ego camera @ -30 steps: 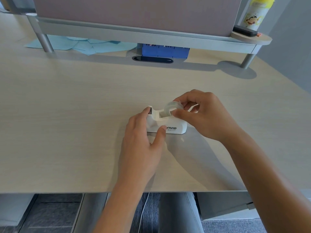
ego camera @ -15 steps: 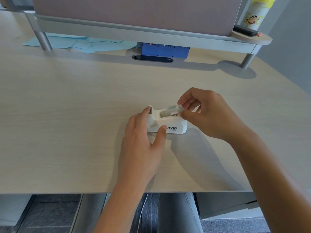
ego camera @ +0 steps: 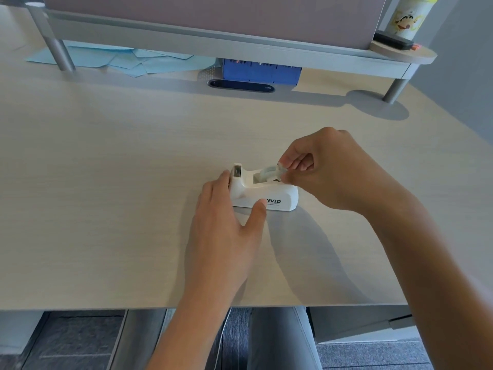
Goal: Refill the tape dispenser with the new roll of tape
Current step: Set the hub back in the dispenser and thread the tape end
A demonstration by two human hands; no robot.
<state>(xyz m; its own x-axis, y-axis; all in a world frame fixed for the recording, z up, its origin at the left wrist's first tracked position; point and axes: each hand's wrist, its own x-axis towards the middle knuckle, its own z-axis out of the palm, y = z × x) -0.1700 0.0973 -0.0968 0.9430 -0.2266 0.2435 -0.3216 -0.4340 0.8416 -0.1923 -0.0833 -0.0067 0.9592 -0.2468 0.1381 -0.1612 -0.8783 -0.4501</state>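
- Head view: the white tape dispenser (ego camera: 264, 192) sits mid-desk (ego camera: 106, 169), the left hand (ego camera: 226, 225) braced around its cutter end, thumb on the near side.
- The right hand (ego camera: 328, 169) pinches the clear roll of tape (ego camera: 269, 172) by its rim, low in the well.
- Judgement: the roll looks light, stiff and slick; grip the edges, not the sticky face.
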